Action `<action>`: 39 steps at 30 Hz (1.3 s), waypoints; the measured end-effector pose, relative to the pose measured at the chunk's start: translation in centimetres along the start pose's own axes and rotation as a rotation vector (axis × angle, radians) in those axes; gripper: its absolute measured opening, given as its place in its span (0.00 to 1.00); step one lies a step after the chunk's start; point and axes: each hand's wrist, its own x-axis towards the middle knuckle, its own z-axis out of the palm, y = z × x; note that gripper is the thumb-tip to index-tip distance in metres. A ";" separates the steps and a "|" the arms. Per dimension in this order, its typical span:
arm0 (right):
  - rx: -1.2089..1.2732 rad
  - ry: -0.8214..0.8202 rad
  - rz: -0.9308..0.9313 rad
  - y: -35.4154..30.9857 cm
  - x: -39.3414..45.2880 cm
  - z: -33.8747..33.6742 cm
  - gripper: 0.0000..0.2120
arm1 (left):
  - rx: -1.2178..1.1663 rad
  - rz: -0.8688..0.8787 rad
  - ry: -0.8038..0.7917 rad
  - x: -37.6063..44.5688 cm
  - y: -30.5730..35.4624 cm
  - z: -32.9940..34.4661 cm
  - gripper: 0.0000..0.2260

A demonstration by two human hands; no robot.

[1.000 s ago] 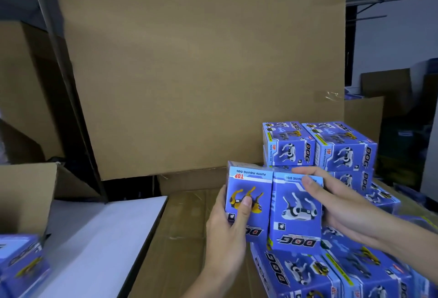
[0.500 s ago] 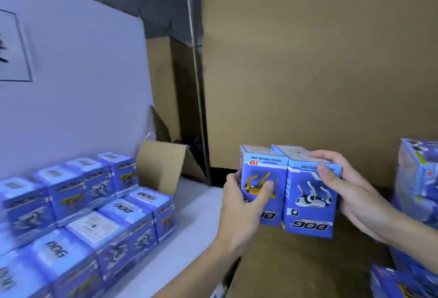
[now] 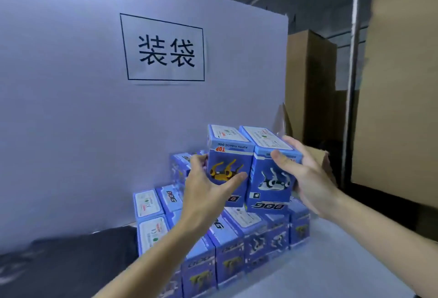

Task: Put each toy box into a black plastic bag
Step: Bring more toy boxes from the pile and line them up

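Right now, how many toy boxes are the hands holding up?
2: the yellow-dog box in the left hand, and the white-dog box beside it, in the right hand. Both are above the stacked boxes.

Glossy printed card on the boxes (image 3: 272, 174); matt brown corrugated board on the cartons (image 3: 398, 72); white paper sign (image 3: 163, 49); matt black plastic bags (image 3: 66, 267).

A framed paper sign (image 3: 164, 49) on the white board (image 3: 71, 108) reads "装袋". The two held toy boxes, upside down, carry "DOG" on the white-dog box (image 3: 270, 179) and "TOP" with "FUNNY MOVING DOG" on the yellow-dog box (image 3: 227, 162). Stacked boxes (image 3: 237, 245) below also show "DOG".
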 end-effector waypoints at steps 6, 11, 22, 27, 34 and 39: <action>-0.109 -0.222 -0.040 3.6 6.1 10.8 0.25 | 0.169 -0.003 0.191 2.5 -3.3 -10.8 0.24; -0.224 -0.328 -0.041 7.0 9.8 16.5 0.14 | 0.240 -0.045 0.310 3.6 -6.7 -15.9 0.25; -0.984 -0.461 -0.182 13.6 15.6 17.9 0.23 | 0.238 -0.139 0.371 5.2 -15.2 -17.0 0.26; -1.197 -0.547 -0.197 14.8 17.3 15.9 0.28 | 0.255 -0.156 0.346 6.3 -17.7 -15.1 0.30; -1.520 -0.472 -0.422 15.2 16.8 16.0 0.26 | 0.332 -0.249 0.259 6.5 -19.5 -14.8 0.34; -1.560 -0.477 -0.413 14.6 15.3 15.8 0.28 | 0.420 -0.299 0.127 5.4 -19.3 -15.5 0.40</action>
